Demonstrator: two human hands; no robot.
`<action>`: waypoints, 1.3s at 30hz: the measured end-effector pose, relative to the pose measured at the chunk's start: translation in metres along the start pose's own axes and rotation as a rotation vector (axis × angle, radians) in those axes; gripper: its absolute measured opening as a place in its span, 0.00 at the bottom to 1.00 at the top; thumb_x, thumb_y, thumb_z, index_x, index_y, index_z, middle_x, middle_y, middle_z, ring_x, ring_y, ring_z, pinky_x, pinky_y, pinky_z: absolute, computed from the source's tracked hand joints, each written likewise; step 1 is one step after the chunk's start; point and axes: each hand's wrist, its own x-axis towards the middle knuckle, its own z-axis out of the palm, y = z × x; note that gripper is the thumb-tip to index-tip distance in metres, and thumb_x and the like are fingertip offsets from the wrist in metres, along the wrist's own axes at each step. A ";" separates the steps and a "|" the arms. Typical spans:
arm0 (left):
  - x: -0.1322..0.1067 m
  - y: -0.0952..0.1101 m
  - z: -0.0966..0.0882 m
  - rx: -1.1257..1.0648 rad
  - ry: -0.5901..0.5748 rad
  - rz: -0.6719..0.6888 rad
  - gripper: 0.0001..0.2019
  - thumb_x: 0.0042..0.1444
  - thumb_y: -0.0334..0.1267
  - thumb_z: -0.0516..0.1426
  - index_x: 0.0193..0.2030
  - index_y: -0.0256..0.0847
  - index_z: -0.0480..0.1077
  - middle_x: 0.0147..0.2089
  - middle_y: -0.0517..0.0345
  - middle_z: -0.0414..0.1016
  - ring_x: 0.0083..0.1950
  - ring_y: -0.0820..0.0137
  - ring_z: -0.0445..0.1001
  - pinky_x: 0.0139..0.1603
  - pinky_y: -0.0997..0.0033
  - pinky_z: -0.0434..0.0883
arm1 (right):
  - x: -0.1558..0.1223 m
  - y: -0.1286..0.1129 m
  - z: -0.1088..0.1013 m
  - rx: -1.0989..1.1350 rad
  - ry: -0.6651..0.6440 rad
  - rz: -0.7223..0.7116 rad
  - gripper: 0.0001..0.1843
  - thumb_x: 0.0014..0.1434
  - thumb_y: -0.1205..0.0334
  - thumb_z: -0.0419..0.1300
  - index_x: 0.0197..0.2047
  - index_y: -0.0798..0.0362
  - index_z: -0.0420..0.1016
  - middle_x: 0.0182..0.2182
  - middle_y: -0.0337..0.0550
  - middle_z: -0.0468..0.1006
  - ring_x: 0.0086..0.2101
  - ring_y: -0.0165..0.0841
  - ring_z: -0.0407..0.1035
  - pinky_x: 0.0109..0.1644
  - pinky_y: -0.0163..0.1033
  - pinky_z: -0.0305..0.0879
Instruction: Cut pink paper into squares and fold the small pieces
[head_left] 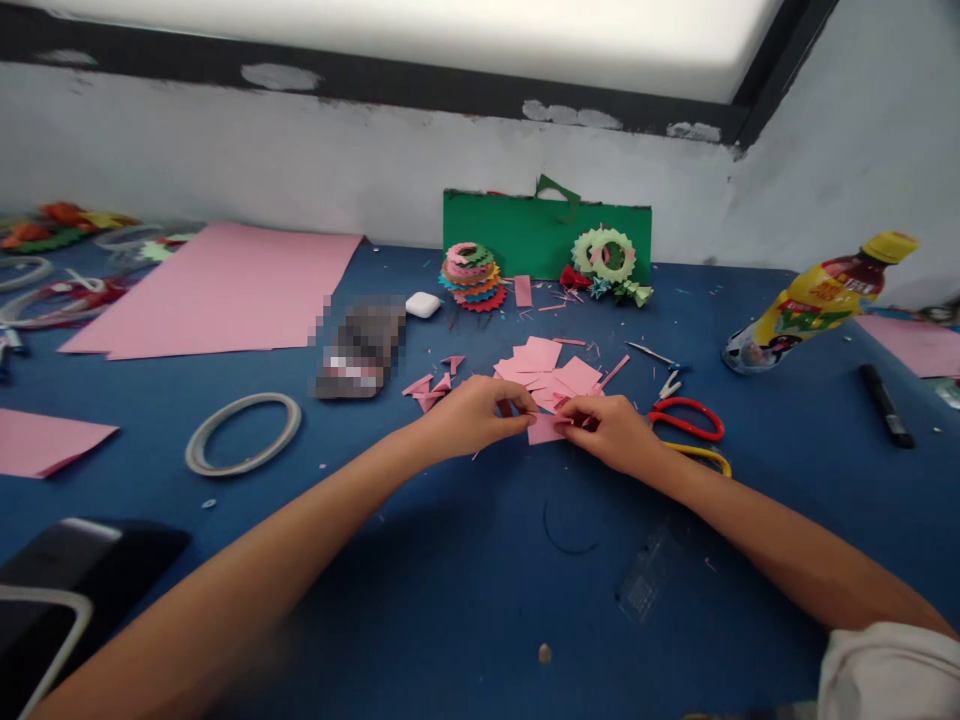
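Between my two hands is a small pink paper piece [545, 430], pinched at its upper edge from both sides. My left hand [480, 415] closes thumb and fingers on its left corner. On the other corner, my right hand [609, 430] pinches the paper in the same way. Just beyond the fingertips lies a loose pile of pink paper squares [541, 355]. Several small folded pink paper pieces [429, 392] rest left of the pile. Scissors with red and yellow handles [690, 405] lie partly behind my right wrist.
A tape roll [196, 455], large pink sheets [225, 290] and a white case [422, 305] lie to the left. Stacked scalloped paper rings [472, 285] stand before a green board [525, 235]. A tilted drink bottle [817, 300] and black marker [885, 405] are at right.
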 end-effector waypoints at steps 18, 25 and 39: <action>-0.008 -0.020 0.016 0.548 -0.072 0.555 0.13 0.59 0.31 0.49 0.45 0.40 0.73 0.47 0.53 0.76 0.44 0.67 0.74 0.41 0.70 0.70 | -0.012 0.020 -0.008 -0.485 -0.109 -0.580 0.14 0.64 0.66 0.50 0.48 0.55 0.73 0.44 0.50 0.74 0.45 0.36 0.68 0.48 0.44 0.69; -0.007 -0.021 0.017 0.584 -0.073 0.576 0.14 0.61 0.31 0.48 0.44 0.39 0.74 0.46 0.52 0.77 0.42 0.67 0.74 0.40 0.70 0.70 | -0.012 0.014 -0.010 -0.562 -0.171 -0.591 0.15 0.65 0.65 0.47 0.49 0.56 0.72 0.44 0.50 0.72 0.46 0.38 0.66 0.51 0.45 0.67; -0.011 -0.009 0.023 0.861 0.018 0.698 0.13 0.62 0.30 0.47 0.37 0.35 0.74 0.43 0.52 0.77 0.39 0.68 0.74 0.32 0.72 0.69 | -0.011 0.022 -0.025 -0.635 -0.150 -0.740 0.13 0.64 0.67 0.49 0.46 0.59 0.73 0.42 0.49 0.75 0.42 0.36 0.70 0.46 0.41 0.71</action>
